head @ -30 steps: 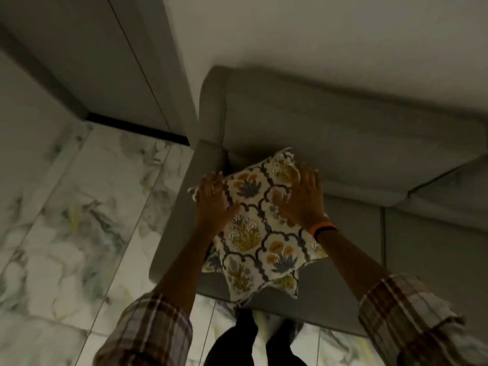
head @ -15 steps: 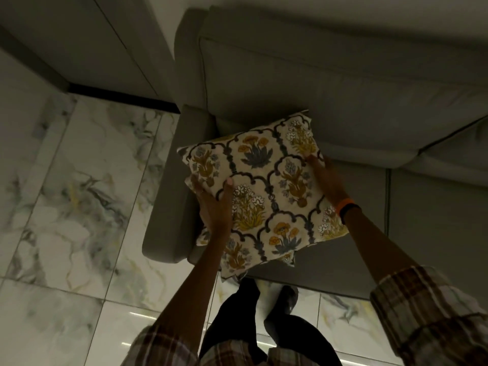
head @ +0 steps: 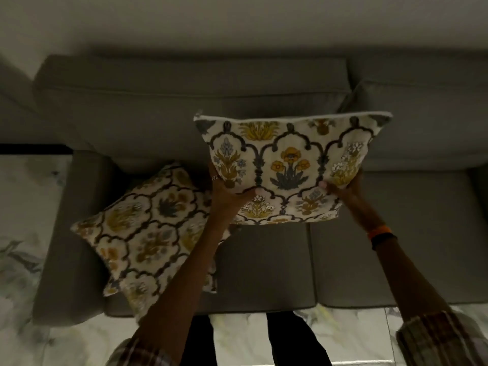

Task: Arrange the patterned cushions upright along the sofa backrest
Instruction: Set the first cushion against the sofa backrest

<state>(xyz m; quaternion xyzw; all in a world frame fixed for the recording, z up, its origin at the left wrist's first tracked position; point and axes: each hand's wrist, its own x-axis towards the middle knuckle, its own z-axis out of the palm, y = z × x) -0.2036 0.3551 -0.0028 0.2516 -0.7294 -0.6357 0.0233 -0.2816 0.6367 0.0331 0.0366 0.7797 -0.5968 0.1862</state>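
The cushion (head: 290, 167) with the yellow flowers and dark scalloped lines was up off the seat, held upright in front of the sofa backrest (head: 184, 107), its white-piped top edge level and its printed face turned toward the person. The left hand (head: 227, 188) clamped its lower left side, thumb across the front, a ring showing on one finger. The right hand (head: 343, 186) clamped the lower right side the same way, with an orange band and a dark band (head: 379, 235) on that wrist. The two hands were apart, the cushion's width between them. A second cushion (head: 148, 228) of the same print lay tilted at the sofa's left end, just beside the armrest (head: 74, 220), partly under the left forearm. Plaid sleeves covered both arms near the elbows. Marble floor tiles (head: 26, 207) showed to the left and below the grey seat (head: 264, 268).
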